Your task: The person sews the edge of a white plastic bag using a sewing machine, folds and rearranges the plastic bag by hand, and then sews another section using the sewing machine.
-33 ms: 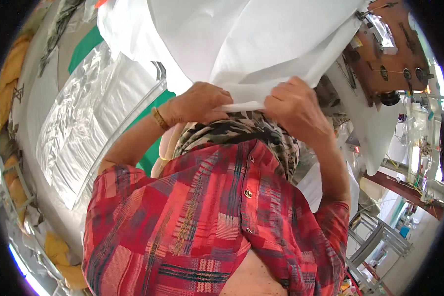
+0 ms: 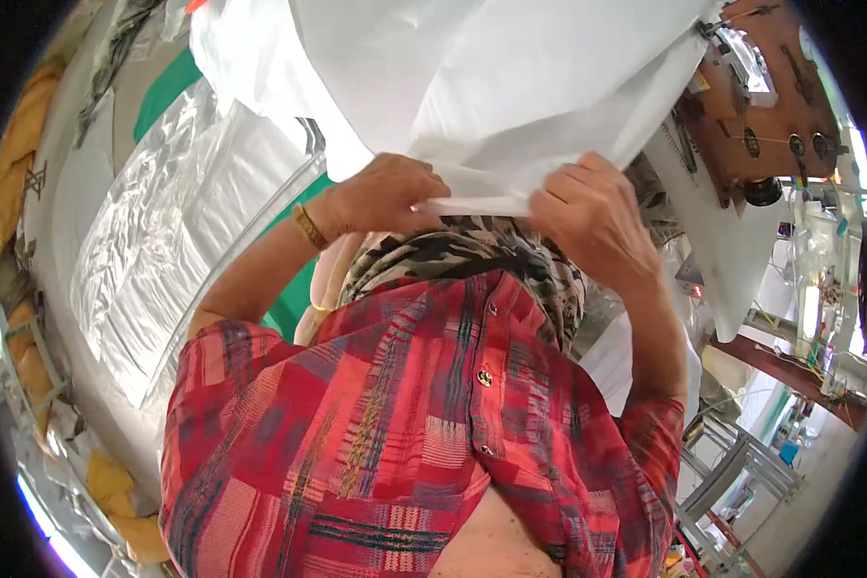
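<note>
A large white sheet of fabric spreads away from me, with its near edge drawn up over my lap. My left hand is closed on that edge, fingers pinched round it. The fist of my right hand grips the same edge a little farther right. Between the two hands the edge is pulled into a narrow folded strip. My fingertips are partly hidden by the cloth and by my knuckles.
To the left lies clear shiny plastic sheeting beside a green panel. At the far right is a brown sewing-machine table with metal parts on it. A grey metal stool frame stands at the lower right. Yellow bundles lie at the left rim.
My right hand has shifted slightly right, widening the gap between my hands. The folded strip between them is longer and tauter. My left hand has moved very little.
</note>
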`<action>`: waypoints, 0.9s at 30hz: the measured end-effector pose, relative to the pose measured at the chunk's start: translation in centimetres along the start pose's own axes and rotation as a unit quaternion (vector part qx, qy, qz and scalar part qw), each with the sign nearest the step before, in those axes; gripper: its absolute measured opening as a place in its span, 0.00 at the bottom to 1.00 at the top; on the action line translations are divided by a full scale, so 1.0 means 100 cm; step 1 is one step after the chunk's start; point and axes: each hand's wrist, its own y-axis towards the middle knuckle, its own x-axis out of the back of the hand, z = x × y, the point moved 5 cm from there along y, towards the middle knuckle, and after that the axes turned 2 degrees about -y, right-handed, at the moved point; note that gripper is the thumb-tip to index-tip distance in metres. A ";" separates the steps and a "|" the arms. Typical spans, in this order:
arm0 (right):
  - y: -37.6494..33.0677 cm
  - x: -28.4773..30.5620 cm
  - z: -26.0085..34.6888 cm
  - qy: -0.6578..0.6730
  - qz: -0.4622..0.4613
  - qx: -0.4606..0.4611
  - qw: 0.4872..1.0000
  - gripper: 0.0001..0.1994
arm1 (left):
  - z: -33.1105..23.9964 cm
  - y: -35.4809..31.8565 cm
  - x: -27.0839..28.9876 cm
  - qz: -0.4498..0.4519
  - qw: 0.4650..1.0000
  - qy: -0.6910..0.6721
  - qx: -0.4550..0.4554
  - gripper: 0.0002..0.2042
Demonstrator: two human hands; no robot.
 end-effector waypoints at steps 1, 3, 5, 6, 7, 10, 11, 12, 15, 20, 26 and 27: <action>-0.004 0.013 0.002 0.003 0.001 0.002 1.000 0.07 | 0.011 -0.003 0.002 -0.017 1.000 0.022 0.001 0.12; -0.015 0.033 0.003 -0.022 -0.004 -0.012 1.000 0.07 | 0.021 -0.003 0.016 -0.038 0.998 0.052 0.014 0.14; -0.033 0.050 0.002 -0.023 -0.021 -0.024 0.999 0.08 | 0.039 -0.004 0.025 -0.007 0.990 0.137 0.030 0.13; -0.043 0.057 0.000 -0.026 -0.039 -0.037 0.998 0.08 | 0.055 -0.006 0.025 0.015 0.980 0.192 0.053 0.12; -0.053 0.065 0.003 -0.027 -0.039 -0.037 0.998 0.08 | 0.077 -0.017 0.024 -0.045 0.973 0.225 -0.009 0.11; -0.084 0.057 -0.008 -0.028 -0.022 -0.107 0.994 0.09 | 0.076 -0.012 0.041 -0.023 0.981 0.189 0.044 0.11; -0.098 0.044 -0.014 -0.043 0.012 -0.159 0.986 0.09 | 0.073 -0.015 0.050 -0.068 0.982 0.172 0.050 0.12; -0.113 0.031 -0.021 -0.058 0.046 -0.208 0.975 0.10 | 0.069 -0.018 0.060 -0.114 0.980 0.154 0.055 0.12; -0.156 0.003 -0.051 -0.026 0.091 -0.344 0.934 0.19 | 0.014 -0.020 0.091 -0.106 0.982 -0.138 0.068 0.12; -0.076 0.025 -0.005 0.150 0.023 -0.309 0.939 0.44 | -0.091 -0.009 0.093 -0.074 0.993 -0.053 -0.074 0.13; -0.020 -0.082 0.013 0.130 0.071 -0.215 0.965 0.25 | -0.005 0.001 0.060 -0.176 0.980 0.077 -0.052 0.19; -0.020 -0.102 0.016 0.160 0.189 -0.221 0.943 0.18 | 0.013 -0.001 0.048 -0.120 0.988 0.088 -0.024 0.23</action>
